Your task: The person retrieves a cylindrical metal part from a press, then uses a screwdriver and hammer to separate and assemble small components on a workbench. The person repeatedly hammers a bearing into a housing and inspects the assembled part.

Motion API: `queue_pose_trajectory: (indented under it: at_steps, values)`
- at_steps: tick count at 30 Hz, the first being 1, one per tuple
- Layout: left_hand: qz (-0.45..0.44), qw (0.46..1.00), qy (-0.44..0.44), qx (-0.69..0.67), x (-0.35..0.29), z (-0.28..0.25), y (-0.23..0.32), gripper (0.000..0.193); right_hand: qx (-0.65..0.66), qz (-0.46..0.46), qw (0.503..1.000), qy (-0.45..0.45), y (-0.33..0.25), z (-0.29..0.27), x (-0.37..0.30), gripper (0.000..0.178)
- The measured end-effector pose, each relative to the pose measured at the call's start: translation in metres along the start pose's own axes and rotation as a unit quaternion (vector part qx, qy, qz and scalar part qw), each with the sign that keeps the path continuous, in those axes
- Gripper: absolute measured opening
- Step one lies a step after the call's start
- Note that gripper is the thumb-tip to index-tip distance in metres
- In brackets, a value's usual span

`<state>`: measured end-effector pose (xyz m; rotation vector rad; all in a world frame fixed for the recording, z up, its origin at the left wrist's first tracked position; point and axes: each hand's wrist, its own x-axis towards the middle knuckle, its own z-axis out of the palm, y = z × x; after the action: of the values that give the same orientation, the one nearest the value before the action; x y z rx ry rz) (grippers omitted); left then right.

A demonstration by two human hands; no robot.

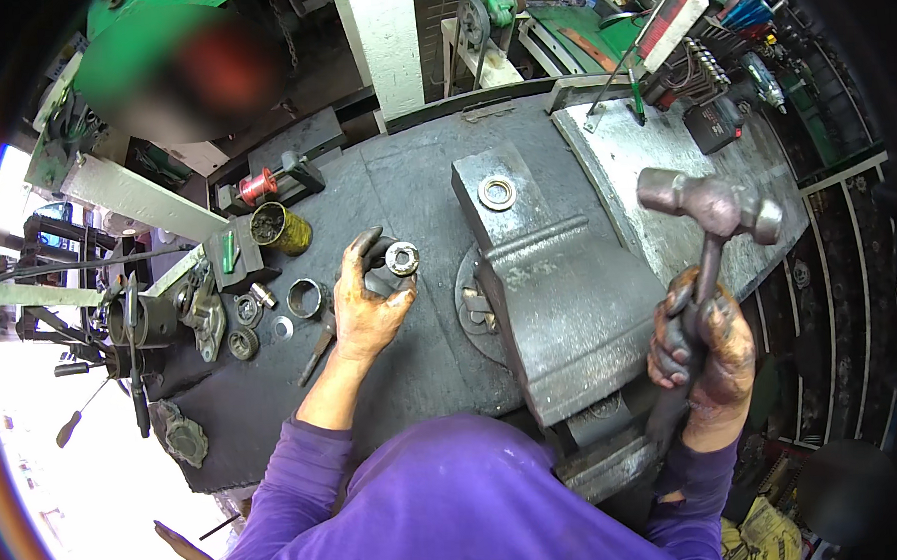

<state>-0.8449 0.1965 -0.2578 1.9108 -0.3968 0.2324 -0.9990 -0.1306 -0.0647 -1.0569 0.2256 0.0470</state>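
Observation:
My left hand (pixel 370 308) is closed around a small round metal part (pixel 403 259) with a hole in its end, held above the dark workbench. My right hand (pixel 706 339) grips the handle of a ball-peen hammer (pixel 710 203), its head raised to the right of the bench vise (pixel 580 314). On the vise's flat rear block lies a metal ring (pixel 497 193). Both hands are smeared with dark grease.
Left of my left hand are a metal sleeve (pixel 307 298), a washer (pixel 283 328), a greasy yellow can (pixel 281 229) and several loose parts. A metal plate (pixel 619 172) lies behind the hammer, with a black box (pixel 714 125) on it. A white post (pixel 383 53) stands beyond the bench.

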Motion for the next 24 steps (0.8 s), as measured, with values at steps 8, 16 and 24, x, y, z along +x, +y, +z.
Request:
queue_pose_trajectory:
  at_steps: [8, 16, 24]
  values:
    - [-0.011, 0.999, -0.042, 0.01, -0.003, 0.023, -0.029, 0.077, -0.05, 0.081, 0.991, 0.092, 0.009, -0.005, 0.017, 0.049]
    - [-0.028, 0.996, -0.075, -0.041, 0.004, 0.046, -0.038, 0.08, -0.043, 0.074, 0.987, 0.134, 0.012, -0.006, 0.025, 0.05]
    - [0.088, 0.989, -0.073, -0.089, 0.082, 0.07, 0.003, 0.092, -0.024, 0.08, 0.987, 0.14, 0.012, -0.005, 0.026, 0.048]
